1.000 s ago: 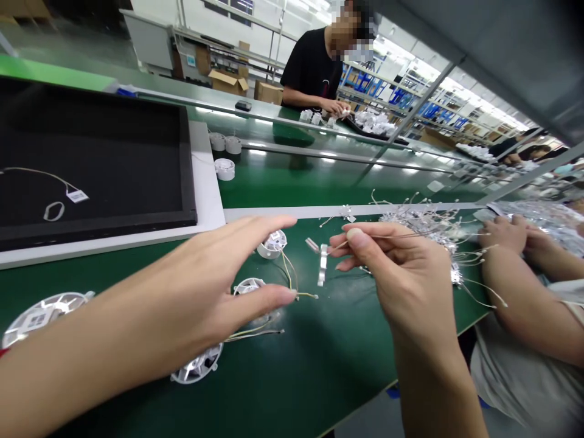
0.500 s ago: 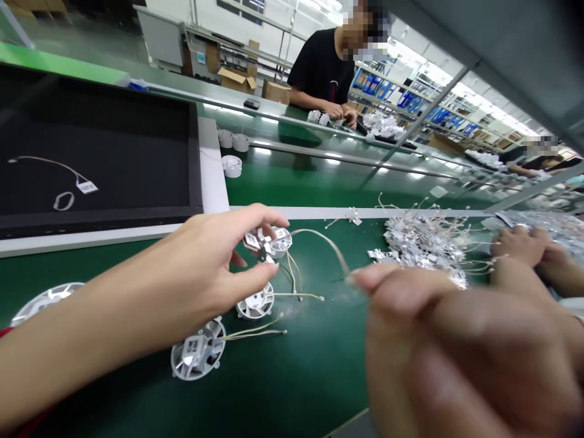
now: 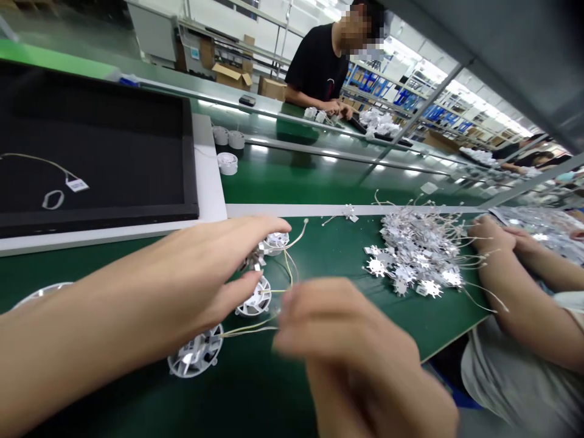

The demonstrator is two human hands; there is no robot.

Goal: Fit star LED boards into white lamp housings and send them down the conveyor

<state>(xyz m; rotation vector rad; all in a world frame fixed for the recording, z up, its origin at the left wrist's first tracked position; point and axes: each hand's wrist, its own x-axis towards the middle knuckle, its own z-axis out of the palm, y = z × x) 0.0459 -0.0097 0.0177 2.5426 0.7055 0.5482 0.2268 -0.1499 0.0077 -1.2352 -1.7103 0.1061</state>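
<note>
My left hand [image 3: 196, 267] reaches over the green bench, its thumb and fingers around a small silvery metal piece [image 3: 255, 258] partly hidden by the hand. Close to it are three white round frames with spokes: one frame [image 3: 276, 242] behind the fingertips, another frame [image 3: 253, 298] below the thumb and a larger frame [image 3: 196, 353] under the wrist. Thin wires [image 3: 249, 331] run rightward from them. My right hand [image 3: 351, 347], blurred by motion, hovers with its fingertips over the wire ends. Whether it pinches a wire does not show.
A heap of star-shaped metal pieces with wires [image 3: 415, 249] lies right, beside a neighbour's arms [image 3: 515, 274]. A black tray [image 3: 137, 152] with a wired tag stands left. White round parts [image 3: 227, 163] sit behind. A person in black [image 3: 319, 67] works across the bench.
My right hand has moved left and away from the camera, toward the round frames. The wire it pinched out to the right is no longer stretched to it. My left hand shifted slightly left.
</note>
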